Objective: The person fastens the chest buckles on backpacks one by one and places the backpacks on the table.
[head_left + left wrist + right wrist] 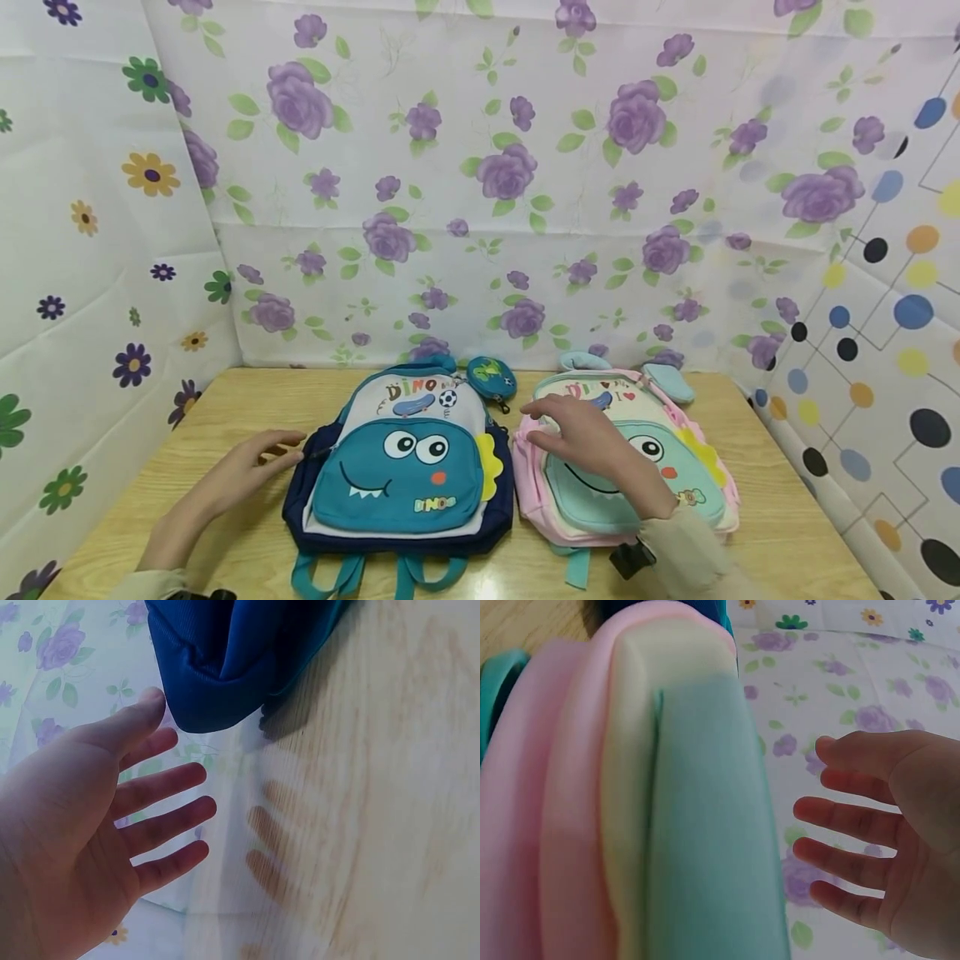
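Observation:
Two dinosaur backpacks lie side by side on a wooden table. The teal and navy backpack (397, 475) is on the left, its front face up, with a small round teal pouch (491, 377) by its top corner. My left hand (243, 473) is beside its left edge, fingers spread and nothing in them; in the left wrist view the thumb is right at the navy side (217, 675). The pink and mint backpack (615, 500) lies on the right. Over its upper left part hovers my right hand (581, 433), empty, its fingers apart in the right wrist view.
Floral cloth (480, 208) hangs behind the table (217, 400), with patterned cloth at both sides. Teal straps (416, 575) stick out from the left backpack toward the front edge. A pale blue flap (670, 383) lies at the right backpack's top corner.

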A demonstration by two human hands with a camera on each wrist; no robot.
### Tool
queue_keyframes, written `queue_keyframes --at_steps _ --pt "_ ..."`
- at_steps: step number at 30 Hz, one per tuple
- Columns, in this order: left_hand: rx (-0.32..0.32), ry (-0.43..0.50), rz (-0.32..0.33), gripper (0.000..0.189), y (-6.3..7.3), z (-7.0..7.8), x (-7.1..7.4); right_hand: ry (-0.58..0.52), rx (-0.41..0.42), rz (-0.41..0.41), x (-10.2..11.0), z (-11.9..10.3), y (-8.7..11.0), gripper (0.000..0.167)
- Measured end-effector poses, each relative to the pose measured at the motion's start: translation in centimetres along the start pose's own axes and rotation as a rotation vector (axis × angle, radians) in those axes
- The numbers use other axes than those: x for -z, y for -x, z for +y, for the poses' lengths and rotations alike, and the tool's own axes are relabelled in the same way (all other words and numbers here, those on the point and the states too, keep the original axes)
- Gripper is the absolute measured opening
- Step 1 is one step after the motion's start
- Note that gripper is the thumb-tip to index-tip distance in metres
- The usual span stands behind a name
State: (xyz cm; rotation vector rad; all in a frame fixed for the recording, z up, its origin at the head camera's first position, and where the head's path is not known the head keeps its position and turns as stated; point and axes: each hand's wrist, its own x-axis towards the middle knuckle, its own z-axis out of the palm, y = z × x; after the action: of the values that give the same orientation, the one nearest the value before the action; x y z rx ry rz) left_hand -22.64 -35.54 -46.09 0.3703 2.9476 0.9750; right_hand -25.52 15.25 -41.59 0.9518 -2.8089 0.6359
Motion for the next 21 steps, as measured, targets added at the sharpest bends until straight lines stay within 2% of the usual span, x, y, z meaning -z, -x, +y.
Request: queue_keyframes --at_steps 10,16,21 --pt "0.042 0.0 -0.055 0.051 0.3 -0.7 0.4 -0.032 -0.018 -0.06 -1.1 -1.6 -1.6 0.036" --pt "0.033 0.003 -0.066 0.048 0.5 -1.2 0.6 -0.089 -0.02 -0.113 -1.8 -2.6 -2.4 0.041" --pt "0.045 0.003 -0.073 0.047 0.7 -1.4 0.5 -0.081 -0.021 -0.16 -2.3 -3.6 -3.0 0.042"
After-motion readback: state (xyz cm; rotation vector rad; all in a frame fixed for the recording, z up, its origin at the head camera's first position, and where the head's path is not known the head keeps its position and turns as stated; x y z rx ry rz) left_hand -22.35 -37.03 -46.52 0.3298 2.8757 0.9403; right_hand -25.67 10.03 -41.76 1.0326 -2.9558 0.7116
